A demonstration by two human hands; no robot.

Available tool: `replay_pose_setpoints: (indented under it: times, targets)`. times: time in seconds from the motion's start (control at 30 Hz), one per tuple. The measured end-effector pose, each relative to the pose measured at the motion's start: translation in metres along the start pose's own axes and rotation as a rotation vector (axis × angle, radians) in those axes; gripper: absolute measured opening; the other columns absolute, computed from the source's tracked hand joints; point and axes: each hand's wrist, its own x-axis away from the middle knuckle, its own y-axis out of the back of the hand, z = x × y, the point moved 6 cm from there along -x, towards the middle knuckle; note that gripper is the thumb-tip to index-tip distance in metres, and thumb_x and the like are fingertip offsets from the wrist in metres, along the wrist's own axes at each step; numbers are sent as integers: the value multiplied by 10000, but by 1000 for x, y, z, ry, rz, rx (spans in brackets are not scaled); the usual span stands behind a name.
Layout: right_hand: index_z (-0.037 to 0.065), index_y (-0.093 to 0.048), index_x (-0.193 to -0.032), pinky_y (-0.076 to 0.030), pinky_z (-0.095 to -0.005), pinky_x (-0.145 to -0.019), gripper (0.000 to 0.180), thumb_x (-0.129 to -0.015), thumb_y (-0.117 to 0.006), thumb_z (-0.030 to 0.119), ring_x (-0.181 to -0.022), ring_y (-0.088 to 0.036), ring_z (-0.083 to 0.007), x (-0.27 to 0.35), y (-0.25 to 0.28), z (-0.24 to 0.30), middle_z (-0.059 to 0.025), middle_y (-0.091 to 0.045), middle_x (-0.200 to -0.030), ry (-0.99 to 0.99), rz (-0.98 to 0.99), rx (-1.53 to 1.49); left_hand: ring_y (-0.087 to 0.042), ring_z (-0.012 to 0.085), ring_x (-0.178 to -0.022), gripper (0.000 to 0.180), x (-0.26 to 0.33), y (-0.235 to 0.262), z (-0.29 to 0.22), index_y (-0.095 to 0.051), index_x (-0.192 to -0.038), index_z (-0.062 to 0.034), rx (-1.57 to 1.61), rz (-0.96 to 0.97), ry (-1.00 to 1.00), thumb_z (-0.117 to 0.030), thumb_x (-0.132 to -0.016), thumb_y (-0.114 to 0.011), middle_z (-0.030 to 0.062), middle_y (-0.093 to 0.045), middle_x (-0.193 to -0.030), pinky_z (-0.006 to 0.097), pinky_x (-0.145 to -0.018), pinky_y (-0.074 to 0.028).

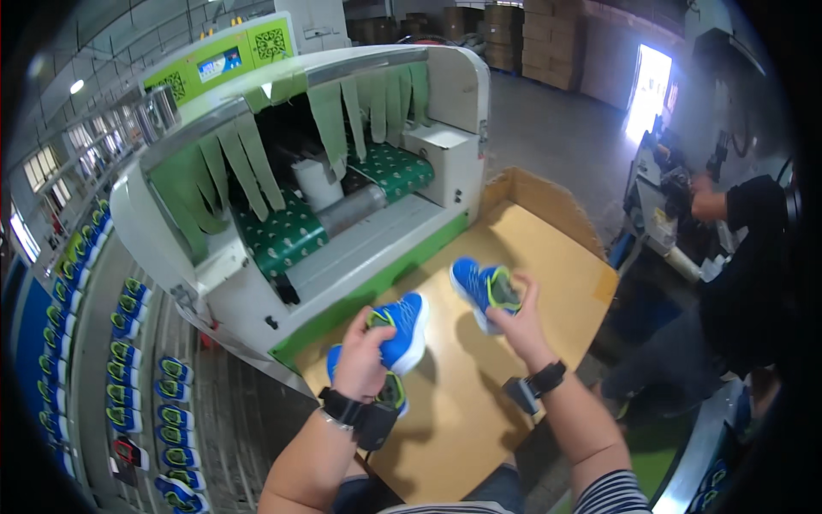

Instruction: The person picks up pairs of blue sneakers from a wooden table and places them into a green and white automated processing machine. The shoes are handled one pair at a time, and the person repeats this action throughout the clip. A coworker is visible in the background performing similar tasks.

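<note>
My left hand (359,364) is closed on the collar of a blue sneaker (405,330) with a white sole and lime-green lining, its toe pointing up and right. Under that wrist lies another blue shoe (394,392), mostly hidden by my hand and wristband. To the right, my right hand (519,322) grips a second blue sneaker (476,287) by its heel and opening, thumb on the near side. Both held shoes are above the tan tabletop (462,411), apart from each other.
Beyond the table stands a white and green conveyor machine (342,231) with hanging green strips; a white container (318,182) sits on its belt. Racks of blue shoes (124,385) line the left. A cardboard sheet (544,199) edges the table. A co-worker (745,257) is at the right.
</note>
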Motion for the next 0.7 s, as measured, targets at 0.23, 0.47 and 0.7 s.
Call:
replay_pose_setpoints:
  times: [0.23, 0.47, 0.7]
  targets:
    - [66, -426, -1389, -491, -445, -1027, 620, -874, -758, 166, -1184, -625, -372, -167, -107, 163, -217, -603, -1316, 657, -17, 157, -410, 345, -1432, 771, -13, -38, -214, -239, -1592, 35, -878, -427, -1025, -76, -928, -614, 245, -345, -1574, 410, -1195, -321]
    - [201, -354, -1592, -440, -519, -1115, 723, -934, -641, 120, -1352, -505, -458, -213, -223, 112, -264, -462, -1521, 578, -115, 737, -235, 452, -1538, 881, -109, 49, -251, -171, -1604, 87, -1352, -676, -735, -306, -969, -639, 336, -169, -1665, 427, -1251, -240]
    - [48, -641, -1339, -442, -511, -1102, 503, -872, -759, 192, -1307, -526, -468, 38, -147, 25, -289, -548, -1409, 599, 874, 555, -109, 475, -1574, 900, 60, -25, -70, -207, -1623, 9, -1680, 29, -575, -256, -930, -717, 280, -72, -1708, 650, -1228, -109]
